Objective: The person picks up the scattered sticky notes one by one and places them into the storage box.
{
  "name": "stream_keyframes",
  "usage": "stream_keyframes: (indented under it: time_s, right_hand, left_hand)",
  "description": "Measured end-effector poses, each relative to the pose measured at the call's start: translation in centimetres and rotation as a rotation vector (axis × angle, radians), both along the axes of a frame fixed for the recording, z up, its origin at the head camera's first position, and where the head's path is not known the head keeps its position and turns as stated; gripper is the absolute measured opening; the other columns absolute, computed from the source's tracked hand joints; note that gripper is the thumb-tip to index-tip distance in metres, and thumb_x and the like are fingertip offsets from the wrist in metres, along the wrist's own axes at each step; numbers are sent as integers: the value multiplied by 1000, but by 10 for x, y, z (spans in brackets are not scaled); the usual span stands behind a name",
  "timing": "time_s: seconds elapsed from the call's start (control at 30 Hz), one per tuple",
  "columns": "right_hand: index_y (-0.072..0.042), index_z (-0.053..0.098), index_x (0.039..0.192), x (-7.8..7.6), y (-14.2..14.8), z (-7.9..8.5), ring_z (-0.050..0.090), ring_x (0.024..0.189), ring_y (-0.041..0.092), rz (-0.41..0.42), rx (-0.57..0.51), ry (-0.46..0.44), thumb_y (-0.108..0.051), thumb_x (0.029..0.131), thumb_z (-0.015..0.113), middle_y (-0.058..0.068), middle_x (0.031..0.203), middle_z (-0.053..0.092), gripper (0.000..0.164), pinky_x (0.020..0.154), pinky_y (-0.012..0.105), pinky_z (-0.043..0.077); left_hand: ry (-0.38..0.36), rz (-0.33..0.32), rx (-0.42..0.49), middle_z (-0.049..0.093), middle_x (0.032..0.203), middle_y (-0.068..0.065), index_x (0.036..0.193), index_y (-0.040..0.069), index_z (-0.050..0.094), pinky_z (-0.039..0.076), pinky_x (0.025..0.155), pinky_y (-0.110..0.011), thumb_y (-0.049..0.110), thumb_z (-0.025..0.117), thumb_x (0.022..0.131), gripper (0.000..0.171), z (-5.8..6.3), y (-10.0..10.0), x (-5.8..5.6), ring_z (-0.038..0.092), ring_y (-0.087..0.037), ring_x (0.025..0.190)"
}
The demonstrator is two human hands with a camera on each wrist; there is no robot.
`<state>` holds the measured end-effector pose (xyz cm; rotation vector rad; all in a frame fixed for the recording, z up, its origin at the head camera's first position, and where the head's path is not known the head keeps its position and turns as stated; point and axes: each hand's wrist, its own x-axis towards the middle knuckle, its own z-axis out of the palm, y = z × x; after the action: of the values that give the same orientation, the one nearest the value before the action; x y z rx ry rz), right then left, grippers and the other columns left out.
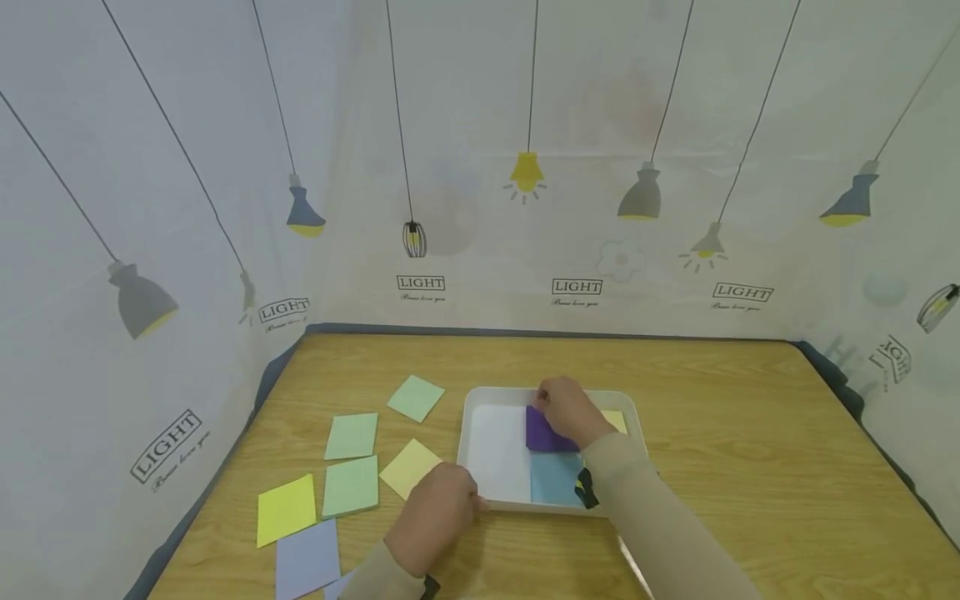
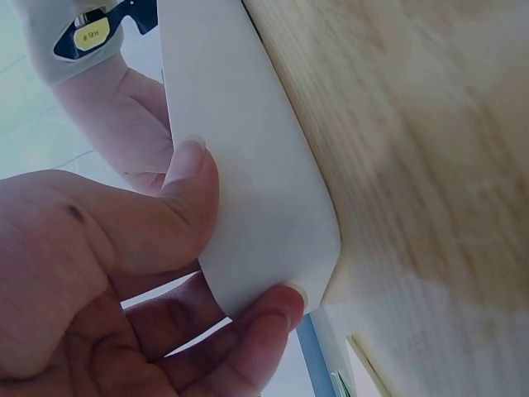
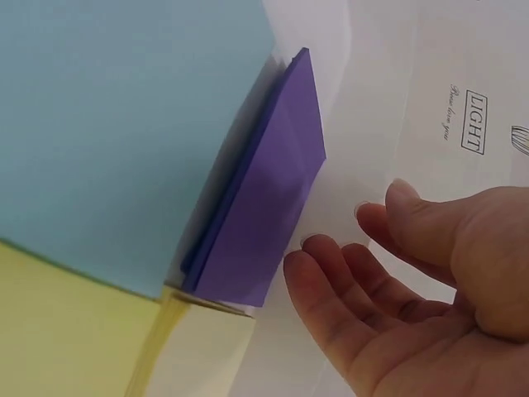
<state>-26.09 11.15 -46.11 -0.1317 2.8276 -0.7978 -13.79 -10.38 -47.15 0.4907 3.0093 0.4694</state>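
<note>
A white tray lies on the wooden table. My left hand grips its near left corner; in the left wrist view the thumb and fingers press on the tray wall. Inside the tray, a purple sticky note pad sits behind a light blue pad. My right hand reaches over the purple pad, partly covering it. In the right wrist view its loosely bent fingers are just beside the purple pad, with nothing between them. Yellow pads lie on the tray's right side, mostly hidden by the right arm in the head view.
Left of the tray lie several pale green pads, a pale yellow pad, a bright yellow pad and lavender pads. A printed white curtain surrounds the table on its back and sides.
</note>
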Motion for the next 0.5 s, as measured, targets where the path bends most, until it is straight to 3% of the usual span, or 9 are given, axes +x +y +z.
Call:
stream_keyframes:
  time_s: [0.5]
  right_hand:
    - [-5, 70, 103, 26, 18, 25, 61, 90, 22, 18, -29, 51, -16, 97, 66, 9, 100, 68, 13, 80, 40, 55]
  left_hand:
    - [35, -15, 9, 64, 67, 4, 69, 10, 75, 48, 58, -27, 20, 80, 85, 20, -1, -1, 1, 50, -7, 63]
